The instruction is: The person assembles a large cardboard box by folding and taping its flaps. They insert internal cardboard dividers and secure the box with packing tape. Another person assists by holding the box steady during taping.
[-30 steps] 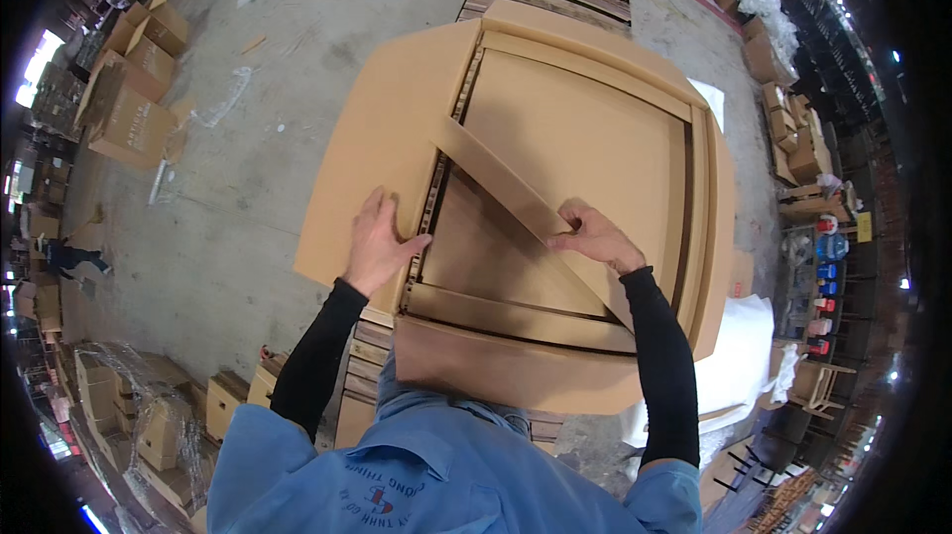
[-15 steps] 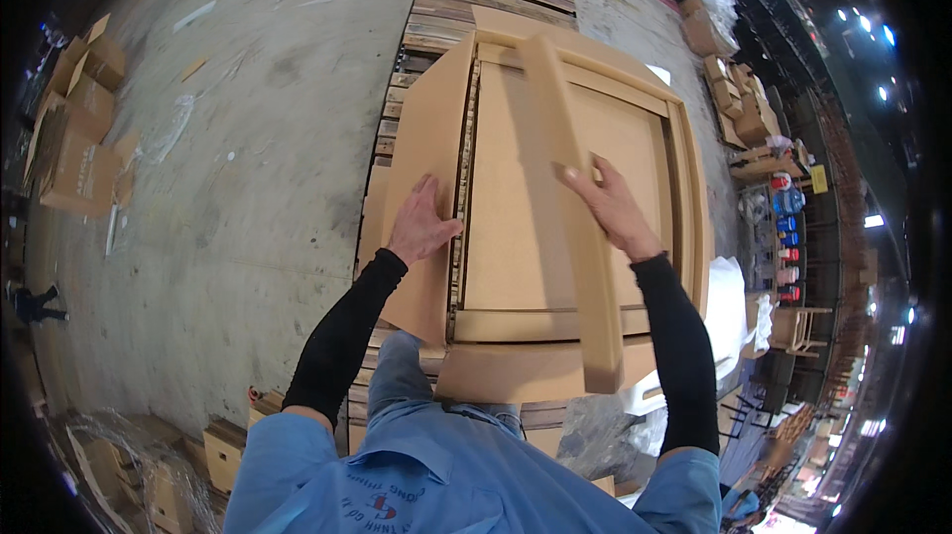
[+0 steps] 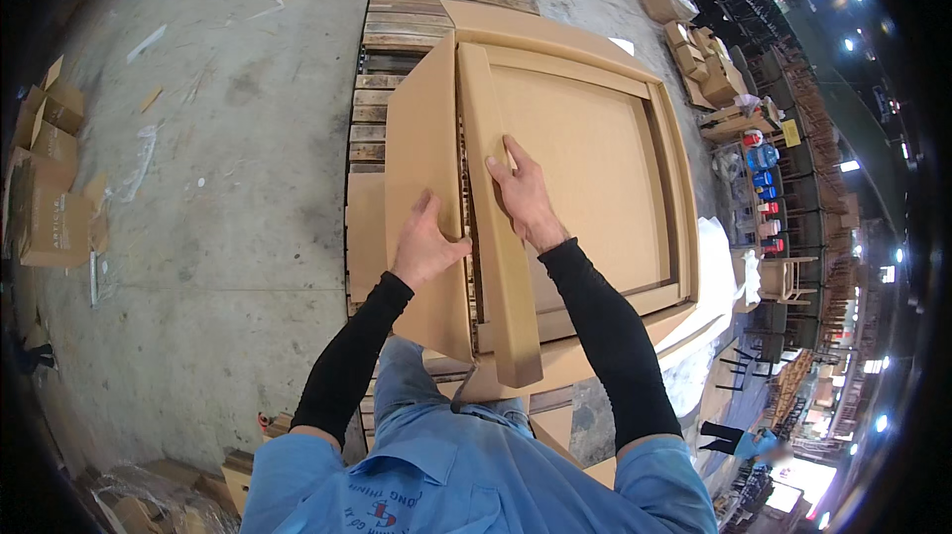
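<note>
Open carton [image 3: 684, 207] is holding a flat cardbd panel [image 3: 595, 167]. Long cardbd strip [image 3: 512, 306] is lying along its L side — R hand [image 3: 526, 199] is gripping it midway; L hand [image 3: 426, 244], fingers loosely spread, is sitting at the L flap [image 3: 421, 137], just beside. R sleeve [image 3: 610, 336] is hiding part of the carton's near edge.

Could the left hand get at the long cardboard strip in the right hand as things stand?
Probably yes: the left hand is at the cardboard flap, close beside the long strip, with only a narrow gap showing between them.
</note>
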The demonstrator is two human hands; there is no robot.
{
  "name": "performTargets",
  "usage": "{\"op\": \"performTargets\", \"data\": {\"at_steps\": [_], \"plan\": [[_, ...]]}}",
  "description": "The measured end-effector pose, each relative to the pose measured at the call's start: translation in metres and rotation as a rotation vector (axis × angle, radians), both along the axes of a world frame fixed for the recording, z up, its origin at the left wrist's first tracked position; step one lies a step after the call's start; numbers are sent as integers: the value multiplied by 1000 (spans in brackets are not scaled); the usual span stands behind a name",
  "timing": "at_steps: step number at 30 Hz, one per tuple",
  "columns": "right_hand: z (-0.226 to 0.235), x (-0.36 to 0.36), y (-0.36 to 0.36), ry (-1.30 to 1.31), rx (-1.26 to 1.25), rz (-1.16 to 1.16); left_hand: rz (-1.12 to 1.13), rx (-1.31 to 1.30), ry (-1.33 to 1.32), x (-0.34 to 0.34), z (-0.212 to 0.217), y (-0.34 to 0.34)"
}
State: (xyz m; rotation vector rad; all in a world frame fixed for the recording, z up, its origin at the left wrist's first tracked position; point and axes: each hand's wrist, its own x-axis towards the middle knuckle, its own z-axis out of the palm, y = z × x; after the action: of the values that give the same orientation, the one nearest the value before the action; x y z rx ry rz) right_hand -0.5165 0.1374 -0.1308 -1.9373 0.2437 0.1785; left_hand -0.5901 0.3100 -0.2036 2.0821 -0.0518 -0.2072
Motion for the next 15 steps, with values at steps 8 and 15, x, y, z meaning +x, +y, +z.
{"op": "performTargets", "data": {"at_steps": [8, 15], "plan": [[-18, 2, 15, -83, -223, 34, 0, -39, 9, 1, 0, -5], [-13, 15, -52, 114, 448, -2, -46, -14, 22, 3, -6, -2]]}}
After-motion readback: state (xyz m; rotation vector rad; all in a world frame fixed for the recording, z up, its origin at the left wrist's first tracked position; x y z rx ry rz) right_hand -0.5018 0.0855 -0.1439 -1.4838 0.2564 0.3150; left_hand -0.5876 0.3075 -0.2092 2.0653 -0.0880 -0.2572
